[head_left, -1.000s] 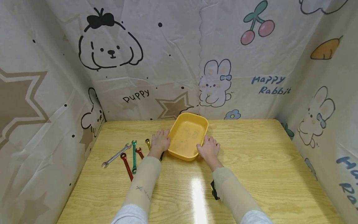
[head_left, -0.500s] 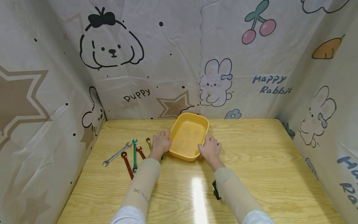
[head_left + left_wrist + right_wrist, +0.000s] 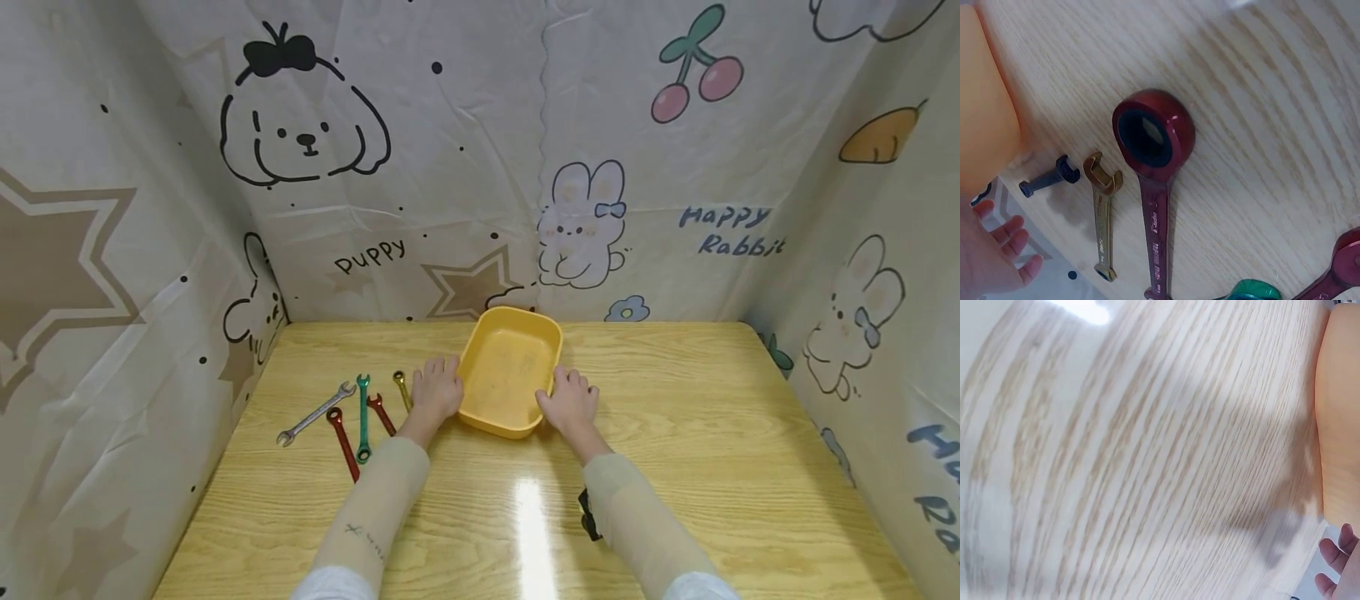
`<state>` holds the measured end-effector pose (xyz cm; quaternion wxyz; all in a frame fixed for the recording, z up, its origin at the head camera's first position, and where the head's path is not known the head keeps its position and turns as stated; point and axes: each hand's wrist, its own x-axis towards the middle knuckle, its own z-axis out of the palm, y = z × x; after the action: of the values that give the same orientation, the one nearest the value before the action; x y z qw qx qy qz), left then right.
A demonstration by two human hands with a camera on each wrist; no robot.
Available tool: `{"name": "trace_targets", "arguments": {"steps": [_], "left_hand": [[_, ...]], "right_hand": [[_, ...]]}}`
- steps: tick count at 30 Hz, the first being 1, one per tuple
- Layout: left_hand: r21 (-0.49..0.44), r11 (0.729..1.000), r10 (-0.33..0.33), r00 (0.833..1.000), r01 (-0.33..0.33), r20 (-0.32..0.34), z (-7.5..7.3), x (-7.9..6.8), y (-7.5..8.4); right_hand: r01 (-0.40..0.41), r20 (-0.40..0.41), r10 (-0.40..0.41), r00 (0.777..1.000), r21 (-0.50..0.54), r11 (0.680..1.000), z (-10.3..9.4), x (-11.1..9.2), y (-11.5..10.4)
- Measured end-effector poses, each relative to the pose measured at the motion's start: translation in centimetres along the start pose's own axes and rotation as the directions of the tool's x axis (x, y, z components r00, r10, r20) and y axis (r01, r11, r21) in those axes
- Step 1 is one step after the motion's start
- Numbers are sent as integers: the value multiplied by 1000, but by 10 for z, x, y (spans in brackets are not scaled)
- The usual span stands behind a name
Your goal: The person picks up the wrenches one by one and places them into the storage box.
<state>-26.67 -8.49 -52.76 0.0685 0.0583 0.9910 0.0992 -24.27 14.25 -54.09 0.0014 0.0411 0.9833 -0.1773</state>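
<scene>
A yellow plastic tray (image 3: pixel 506 375) sits at the middle back of the table. My left hand (image 3: pixel 437 387) lies along its left side, fingers outside the rim and pointing away from me. On the opposite side, my right hand (image 3: pixel 570 402) touches the tray with the thumb at the rim and the fingers outside. Several wrenches lie left of my left hand: silver (image 3: pixel 315 414), green (image 3: pixel 363 421), a long red (image 3: pixel 343 446), a shorter red (image 3: pixel 381 414) and gold (image 3: pixel 402 390). A small dark wrench (image 3: pixel 1050 178) shows beside the gold one in the left wrist view.
Patterned cloth walls (image 3: pixel 420 183) enclose the wooden table (image 3: pixel 690 417) at the back and both sides. A small black object (image 3: pixel 588 515) shows at the edge of my right sleeve. Bare wood grain fills most of the right wrist view.
Both hands stay at the tray's sides, and the wrenches lie where they were. My forearms have spread slightly apart. The head view has shifted a little.
</scene>
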Motion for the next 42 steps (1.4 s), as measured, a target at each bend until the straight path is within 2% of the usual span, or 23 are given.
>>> {"name": "trace_targets", "arguments": {"steps": [12, 19, 32, 42], "left_hand": [[-27, 999, -30, 999, 29, -16, 0, -11, 5], [-7, 1000, -16, 999, 15, -46, 2, -17, 8], [13, 999, -38, 998, 39, -47, 6, -26, 13], [-31, 999, -42, 997, 40, -70, 9, -35, 17]], "right_hand": [[23, 7, -23, 1000, 12, 1000, -1, -2, 5], [38, 24, -38, 999, 21, 999, -4, -5, 8], [86, 13, -86, 996, -5, 996, -5, -7, 16], [112, 30, -111, 993, -25, 993, -9, -9, 20]]}}
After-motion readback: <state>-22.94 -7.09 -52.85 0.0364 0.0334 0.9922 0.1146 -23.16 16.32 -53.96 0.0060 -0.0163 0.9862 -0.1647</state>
